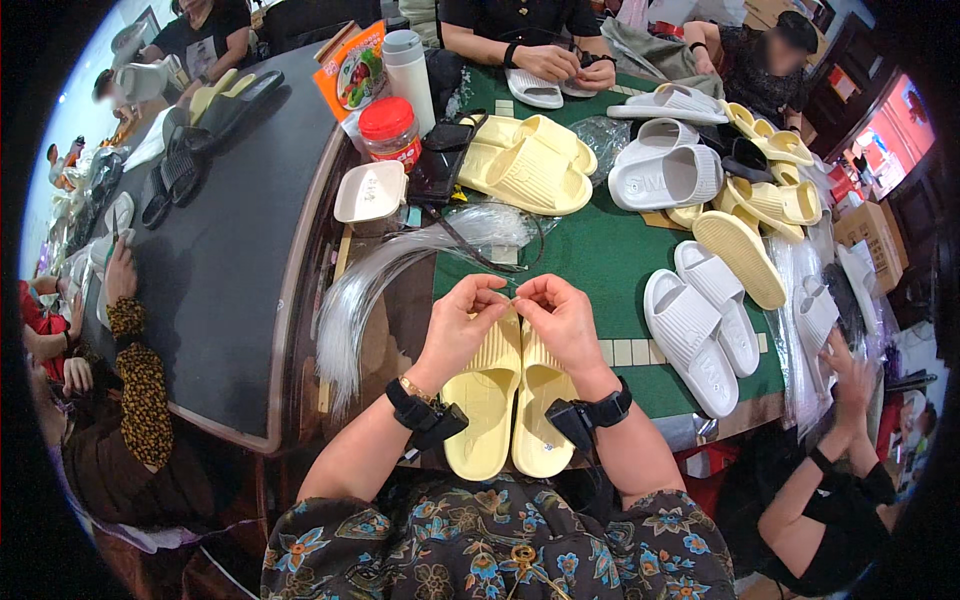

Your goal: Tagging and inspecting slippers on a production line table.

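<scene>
A pair of pale yellow slide slippers (pixel 479 425) lies side by side in front of me at the table edge, heels toward me. Over their toe ends, my left hand (pixel 466 312) and my right hand (pixel 556 312) meet with thumbs and fingertips pinched together. Something thin, perhaps a strand, seems to be between the fingertips, too fine to make out. The hands partly cover the slippers' straps. Just beyond and to the left spreads a loose bundle of clear, shiny strands (pixel 368 283). Each of my wrists wears a black strapped device.
White slippers (pixel 690 340) lie to the right on the green mat (pixel 615 265), with more yellow slippers (pixel 530 170) farther back. A red-lidded jar (pixel 389 125), a tumbler (pixel 408 80) and a lidded tub (pixel 370 192) stand back left. Co-workers' hands (pixel 548 64) handle slippers across the table.
</scene>
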`<state>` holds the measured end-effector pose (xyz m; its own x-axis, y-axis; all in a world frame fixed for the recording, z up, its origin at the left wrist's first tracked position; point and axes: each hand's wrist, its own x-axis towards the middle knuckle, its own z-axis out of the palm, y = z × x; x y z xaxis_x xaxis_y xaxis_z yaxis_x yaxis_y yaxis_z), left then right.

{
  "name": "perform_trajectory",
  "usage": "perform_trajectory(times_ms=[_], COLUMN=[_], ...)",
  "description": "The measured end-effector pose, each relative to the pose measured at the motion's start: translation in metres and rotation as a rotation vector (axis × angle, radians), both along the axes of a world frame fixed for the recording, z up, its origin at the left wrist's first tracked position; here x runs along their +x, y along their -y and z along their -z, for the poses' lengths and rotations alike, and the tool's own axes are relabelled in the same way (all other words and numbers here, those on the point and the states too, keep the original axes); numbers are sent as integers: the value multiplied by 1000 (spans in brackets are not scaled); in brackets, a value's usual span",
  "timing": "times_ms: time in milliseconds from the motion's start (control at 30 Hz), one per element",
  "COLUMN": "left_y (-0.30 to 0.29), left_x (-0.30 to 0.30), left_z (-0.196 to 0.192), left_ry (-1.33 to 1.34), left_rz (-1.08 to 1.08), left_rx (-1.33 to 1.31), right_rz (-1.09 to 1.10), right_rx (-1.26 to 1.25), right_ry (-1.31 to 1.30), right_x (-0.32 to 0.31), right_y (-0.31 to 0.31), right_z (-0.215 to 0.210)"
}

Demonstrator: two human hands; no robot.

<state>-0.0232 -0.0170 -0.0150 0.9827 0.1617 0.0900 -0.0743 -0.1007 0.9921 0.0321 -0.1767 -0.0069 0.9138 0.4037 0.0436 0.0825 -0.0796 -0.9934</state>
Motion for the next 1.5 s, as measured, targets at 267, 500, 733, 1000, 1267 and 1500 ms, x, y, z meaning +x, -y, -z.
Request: perform_trajectory(times_ms=[267,500,733,1000,1267,1500], left_y=[0,-1,-2,2,1,0], left_x=[-1,-1,2,1,-3,-3], left_z=[0,0,-1,1,-1,-4], left_ry=[-9,-12,-7,-78,2,9], left_rz=[-4,-5,8,-107,9,13], left_rx=[-17,8,14,77,238,239], right_rz=[34,22,8,21,40,16], right_rx=[-41,-54,-84,-139,-114,-123], right_ry=[46,64,96,124,74,74], right_x=[-3,-5,-2,-5,-8,-5], right_y=[-1,-2,-3,-5,-3,-3], right_z=[-1,-8,-6,-7,-11,-10])
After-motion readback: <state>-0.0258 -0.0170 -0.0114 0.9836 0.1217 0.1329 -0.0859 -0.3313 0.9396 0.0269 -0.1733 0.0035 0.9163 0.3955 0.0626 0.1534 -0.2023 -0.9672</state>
